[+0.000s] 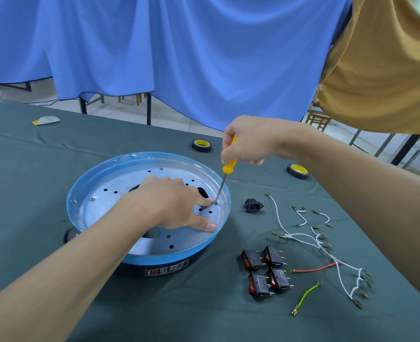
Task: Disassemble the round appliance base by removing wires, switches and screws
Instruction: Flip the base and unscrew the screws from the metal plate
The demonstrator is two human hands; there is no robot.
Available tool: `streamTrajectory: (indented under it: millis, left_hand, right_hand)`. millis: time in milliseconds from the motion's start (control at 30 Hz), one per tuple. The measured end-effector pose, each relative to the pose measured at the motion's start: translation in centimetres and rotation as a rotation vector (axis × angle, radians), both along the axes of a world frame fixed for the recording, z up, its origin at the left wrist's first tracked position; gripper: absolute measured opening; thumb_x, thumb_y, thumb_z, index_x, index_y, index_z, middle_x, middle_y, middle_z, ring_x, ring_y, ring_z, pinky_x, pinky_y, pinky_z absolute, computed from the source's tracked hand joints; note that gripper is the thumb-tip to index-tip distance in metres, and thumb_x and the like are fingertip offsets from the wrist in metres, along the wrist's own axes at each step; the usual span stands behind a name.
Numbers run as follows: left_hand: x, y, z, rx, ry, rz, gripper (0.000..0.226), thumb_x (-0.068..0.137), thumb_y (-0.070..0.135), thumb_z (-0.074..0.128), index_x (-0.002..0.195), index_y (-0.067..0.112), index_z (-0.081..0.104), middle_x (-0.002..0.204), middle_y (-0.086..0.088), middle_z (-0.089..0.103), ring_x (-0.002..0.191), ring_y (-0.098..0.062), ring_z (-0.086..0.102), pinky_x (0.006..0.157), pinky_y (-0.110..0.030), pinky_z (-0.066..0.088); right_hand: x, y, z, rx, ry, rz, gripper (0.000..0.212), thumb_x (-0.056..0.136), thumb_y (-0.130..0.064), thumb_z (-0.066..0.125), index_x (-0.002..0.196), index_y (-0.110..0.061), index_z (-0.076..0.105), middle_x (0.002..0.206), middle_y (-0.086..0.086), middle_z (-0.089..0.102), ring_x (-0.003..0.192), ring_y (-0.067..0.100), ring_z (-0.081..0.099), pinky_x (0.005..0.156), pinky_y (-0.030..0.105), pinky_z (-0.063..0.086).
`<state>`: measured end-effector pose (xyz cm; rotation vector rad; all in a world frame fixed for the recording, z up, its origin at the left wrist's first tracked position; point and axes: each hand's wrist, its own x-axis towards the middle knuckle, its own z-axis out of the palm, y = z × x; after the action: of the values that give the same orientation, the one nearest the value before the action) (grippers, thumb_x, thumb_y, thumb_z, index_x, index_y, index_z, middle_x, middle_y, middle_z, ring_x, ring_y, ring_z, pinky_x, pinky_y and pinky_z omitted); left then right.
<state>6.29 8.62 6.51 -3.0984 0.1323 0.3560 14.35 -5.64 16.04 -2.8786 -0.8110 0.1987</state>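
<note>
- We see the round appliance base (pixel 154 259) mid-left on the bench (pixel 31 169), well in from the far edge. Its blue rim stands up around a metal plate (pixel 115 178).
- Right hand (pixel 248 141) is above the base's right rim, grip closed round the yellow handle of a screwdriver (pixel 225 172). The shaft is tilted, tip on a screw (pixel 215 202) just inside the rim.
- Left hand (pixel 171 201) presses on the plate, grip wide and holding nothing. Its index fingertip is beside that screw and its thumb lies near the rim.
- Room: a broad stretch of green cloth lies left of the base and toward us. To the right, loose parts spread between the base and the right forearm.
- Screws in the plate: three counted, the other two at the left (pixel 92 199) and far side (pixel 161 168).
- Switches (pixel 274 256): four, in a tight two-by-two cluster, apart from the base.
- Tape rolls: two, one (pixel 201 145) near the far edge, one (pixel 297 171) by the right forearm.
- Black socket (pixel 253 205): one, just right of the base.
- Red wire (pixel 312 269): one. Green-yellow wire (pixel 306 296): one.
- White wires (pixel 302 235): several, partly tangled, so we cannot give an exact count.
</note>
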Motion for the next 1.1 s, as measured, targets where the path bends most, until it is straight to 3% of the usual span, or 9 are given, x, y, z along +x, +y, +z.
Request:
streamTrajectory:
  millis: [133,200,367,533,667,767,900,967,1100]
  left_hand:
    - [0.05,0.02,-0.01,0.008,0.002,0.000,0.072,0.076,0.088,0.032,0.143,0.064,0.023,0.156,0.010,0.036,0.135,-0.026,0.040,0.087,-0.037,0.028]
    - [0.02,0.00,0.04,0.009,0.001,0.003,0.072,0.076,0.088,0.033,0.143,0.064,0.023,0.156,0.009,0.036,0.135,-0.026,0.040,0.087,-0.036,0.028]
    - [-0.06,-0.05,0.09,0.000,0.000,0.002,0.072,0.076,0.088,0.033,0.144,0.063,0.024,0.155,0.009,0.038,0.134,-0.026,0.042,0.092,-0.037,0.031]
    - [-0.08,-0.09,0.11,-0.001,0.006,0.002,0.073,0.076,0.088,0.033,0.144,0.063,0.023,0.155,0.009,0.037,0.135,-0.026,0.040,0.095,-0.037,0.030]
    - [-0.05,-0.07,0.11,0.002,0.006,-0.003,0.072,0.076,0.088,0.033,0.143,0.063,0.023,0.155,0.008,0.038,0.135,-0.028,0.040,0.097,-0.038,0.031]
    - [-0.02,-0.06,0.13,0.005,-0.001,-0.004,0.072,0.076,0.088,0.033,0.143,0.063,0.023,0.155,0.008,0.038,0.134,-0.028,0.041,0.090,-0.037,0.030]
    - [0.00,-0.02,0.06,0.004,-0.003,-0.001,0.072,0.076,0.088,0.033,0.143,0.063,0.024,0.155,0.008,0.038,0.134,-0.027,0.042,0.088,-0.036,0.029]
    - [0.03,-0.02,0.09,0.004,-0.002,-0.001,0.072,0.076,0.088,0.033,0.143,0.064,0.024,0.155,0.008,0.038,0.134,-0.027,0.041,0.088,-0.036,0.029]
    - [-0.01,-0.06,0.10,0.013,0.003,-0.006,0.072,0.077,0.088,0.033,0.143,0.063,0.023,0.155,0.008,0.038,0.134,-0.028,0.040,0.090,-0.037,0.030]
  right_hand:
    - [0.21,0.34,-0.21,-0.036,-0.035,-0.076,0.058,0.088,-0.057,0.055,0.060,-0.007,0.055,0.048,0.003,0.051,0.046,0.023,0.046,0.052,0.024,0.041]
    - [0.30,0.25,-0.35,-0.056,-0.123,-0.085,0.061,0.090,-0.055,0.054,0.051,-0.008,0.052,0.035,-0.001,0.046,0.042,0.023,0.046,0.049,0.024,0.037]
    - [0.03,-0.09,-0.30,0.039,-0.013,-0.028,0.019,0.081,-0.031,0.065,0.081,-0.012,0.062,0.060,0.004,0.052,0.051,0.020,0.044,0.049,0.022,0.036]
    - [0.06,0.09,-0.28,-0.073,-0.138,-0.096,0.059,0.086,-0.061,0.055,0.060,-0.009,0.048,0.053,0.006,0.048,0.051,0.026,0.045,0.049,0.026,0.032]
    - [0.14,-0.16,-0.47,0.024,-0.069,-0.054,0.030,0.082,-0.034,0.066,0.085,-0.004,0.066,0.064,0.006,0.055,0.060,0.024,0.047,0.054,0.025,0.036]
    - [-0.01,-0.20,-0.40,0.111,0.048,-0.026,0.029,0.080,-0.030,0.068,0.098,-0.007,0.061,0.076,0.006,0.051,0.063,0.022,0.044,0.053,0.028,0.039]
    - [-0.15,-0.05,-0.33,0.027,-0.046,-0.054,0.049,0.087,-0.059,0.058,0.078,-0.011,0.052,0.068,0.004,0.044,0.060,0.025,0.044,0.051,0.027,0.034]
    - [-0.18,-0.02,-0.37,0.019,-0.100,-0.024,0.043,0.089,-0.050,0.060,0.075,-0.010,0.052,0.065,0.005,0.045,0.060,0.025,0.045,0.049,0.027,0.031]
    - [-0.19,0.05,-0.37,0.094,-0.008,-0.007,0.015,0.083,-0.030,0.064,0.089,-0.016,0.062,0.076,0.001,0.054,0.068,0.021,0.051,0.053,0.026,0.043]
